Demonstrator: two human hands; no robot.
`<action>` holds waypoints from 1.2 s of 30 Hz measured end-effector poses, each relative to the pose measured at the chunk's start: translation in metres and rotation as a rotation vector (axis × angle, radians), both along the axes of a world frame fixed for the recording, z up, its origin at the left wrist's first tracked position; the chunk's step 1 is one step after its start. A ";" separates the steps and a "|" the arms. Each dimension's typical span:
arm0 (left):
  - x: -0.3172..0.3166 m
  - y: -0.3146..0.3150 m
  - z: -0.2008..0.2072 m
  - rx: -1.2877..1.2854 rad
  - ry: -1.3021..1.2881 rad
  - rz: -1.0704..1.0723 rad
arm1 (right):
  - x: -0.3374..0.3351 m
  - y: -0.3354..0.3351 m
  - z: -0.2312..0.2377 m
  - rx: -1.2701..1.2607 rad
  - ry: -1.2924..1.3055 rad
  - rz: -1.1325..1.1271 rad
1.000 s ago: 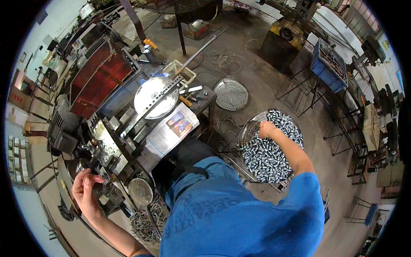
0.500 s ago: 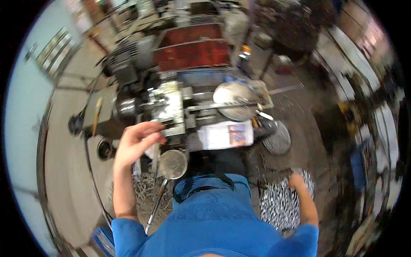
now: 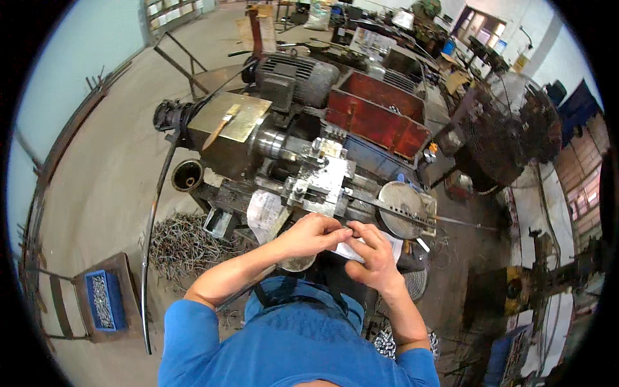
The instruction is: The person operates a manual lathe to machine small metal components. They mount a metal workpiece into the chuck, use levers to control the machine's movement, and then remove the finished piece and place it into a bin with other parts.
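Observation:
My left hand [image 3: 314,235] and my right hand [image 3: 375,257] meet in front of a small metal machine with a spindle [image 3: 273,143]. Both are closed, their thumbs and fingertips pinched together around the same spot. Whatever lies between the fingertips is too small and covered to name. Just beyond the hands is the machine's bright metal slide block [image 3: 325,180]. To its right a perforated metal bar [image 3: 387,208] crosses a round plate [image 3: 401,201]. Partly under my right hand lies a sheet of printed paper [image 3: 394,248]. A round stool-like disc [image 3: 298,263] shows below my left wrist.
Scrap metal strips [image 3: 184,242] lie heaped on the floor at left, near a blue bin [image 3: 105,300] of small metal parts. Shiny small parts [image 3: 385,344] sit by my right elbow. Behind the machine stand a motor [image 3: 296,79] and red metal box [image 3: 377,115]; a large fan [image 3: 509,129] is at right.
My right hand has come up from the pile of shiny small parts to meet my left hand, which has moved right from beside the machine. The view has turned as well.

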State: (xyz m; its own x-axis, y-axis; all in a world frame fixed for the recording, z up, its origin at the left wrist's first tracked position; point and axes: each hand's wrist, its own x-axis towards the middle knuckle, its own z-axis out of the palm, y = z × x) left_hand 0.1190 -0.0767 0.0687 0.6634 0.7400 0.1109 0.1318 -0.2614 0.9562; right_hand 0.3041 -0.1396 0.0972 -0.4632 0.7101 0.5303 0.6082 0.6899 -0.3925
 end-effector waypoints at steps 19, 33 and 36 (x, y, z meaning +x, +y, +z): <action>-0.080 0.029 -0.002 -0.175 -0.127 0.256 | -0.075 0.078 0.026 0.047 -0.201 0.303; -0.109 0.050 -0.001 -0.153 -0.105 0.244 | -0.095 0.116 0.024 -0.036 -0.204 0.423; -0.144 0.051 0.014 0.082 0.076 0.295 | -0.095 0.147 0.016 -0.039 -0.253 0.352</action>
